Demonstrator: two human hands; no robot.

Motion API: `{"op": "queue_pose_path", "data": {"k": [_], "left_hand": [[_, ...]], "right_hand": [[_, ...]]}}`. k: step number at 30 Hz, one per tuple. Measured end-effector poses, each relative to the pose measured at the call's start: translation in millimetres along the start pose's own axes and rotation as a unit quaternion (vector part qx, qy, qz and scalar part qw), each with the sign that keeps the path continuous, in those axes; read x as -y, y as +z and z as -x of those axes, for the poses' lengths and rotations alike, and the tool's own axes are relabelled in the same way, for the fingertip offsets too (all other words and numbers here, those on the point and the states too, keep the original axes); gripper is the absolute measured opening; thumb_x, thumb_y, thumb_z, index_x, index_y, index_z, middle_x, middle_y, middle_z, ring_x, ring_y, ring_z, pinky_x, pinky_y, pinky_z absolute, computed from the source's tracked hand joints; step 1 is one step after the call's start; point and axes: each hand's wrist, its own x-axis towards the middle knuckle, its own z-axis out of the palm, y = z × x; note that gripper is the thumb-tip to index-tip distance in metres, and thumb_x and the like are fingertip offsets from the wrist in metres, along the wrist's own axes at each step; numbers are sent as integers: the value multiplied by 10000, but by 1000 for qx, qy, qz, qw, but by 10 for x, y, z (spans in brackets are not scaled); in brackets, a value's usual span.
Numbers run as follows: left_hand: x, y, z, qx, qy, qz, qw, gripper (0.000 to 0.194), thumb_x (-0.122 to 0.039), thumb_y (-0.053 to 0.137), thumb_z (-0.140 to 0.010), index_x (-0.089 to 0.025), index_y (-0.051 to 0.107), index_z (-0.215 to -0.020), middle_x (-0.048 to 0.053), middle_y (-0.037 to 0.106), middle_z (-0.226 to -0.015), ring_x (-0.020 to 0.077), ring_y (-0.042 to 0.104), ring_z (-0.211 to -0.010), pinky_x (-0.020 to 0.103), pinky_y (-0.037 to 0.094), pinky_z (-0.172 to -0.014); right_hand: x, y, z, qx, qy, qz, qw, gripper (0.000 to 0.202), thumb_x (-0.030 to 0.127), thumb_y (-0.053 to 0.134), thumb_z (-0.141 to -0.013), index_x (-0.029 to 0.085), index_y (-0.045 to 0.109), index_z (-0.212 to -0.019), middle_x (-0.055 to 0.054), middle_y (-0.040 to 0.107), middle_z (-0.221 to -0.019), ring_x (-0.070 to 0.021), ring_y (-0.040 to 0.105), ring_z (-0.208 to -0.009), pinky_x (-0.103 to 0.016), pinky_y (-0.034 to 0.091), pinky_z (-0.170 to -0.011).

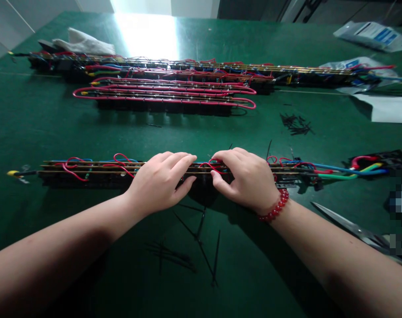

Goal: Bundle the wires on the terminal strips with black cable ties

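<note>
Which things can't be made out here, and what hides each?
Head view, near wired assembly: stretches hidden beneath the left hand and right hand.
Head view, red wire loop: too small to tell whether the right hand pinches it.
Head view, scissors: handles partly pixelated, cut off by right edge.
Head view, upper plastic bag: print too small.

Head view, forward and down (fairly close) over the table (187,132)
</note>
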Motion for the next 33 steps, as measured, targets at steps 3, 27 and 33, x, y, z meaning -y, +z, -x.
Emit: {"op": "queue_pose_path", "data": {"k": [3,27,33], "left_hand": [[-7,2,2,13,-2,-6,1000,350,-307,528,-975,-116,596,-1262,130,696,-1242,281,671,-1034,436,546,-893],[-16,-74,-17,14,16,-12,1000,362,-148,543,-848,-129,516,-1209,146,601,-1205,282,636,-1029,394,562,-842],[-12,-79,-16,23,32,-26,999,378,-98,500,-852,-156,486,-1226,132,588,-1204,255,629,-999,369,553,-809]], "right_hand": [[-4,12,2,-9,5,0,1000,184,314,543,-873,175,638,-948,-63,709,-838,-222,620,-763,-342,434,-666],[64,47,31,-59,-91,43,993,261,259,569,-944,141,657,-1160,-105,726,-1236,-285,641,-1140,-421,488,-964],[24,78,15,10,-95,17,995,372,391,538,-983,132,637,-1231,-101,751,-1128,-252,670,-968,-368,486,-760]]}}
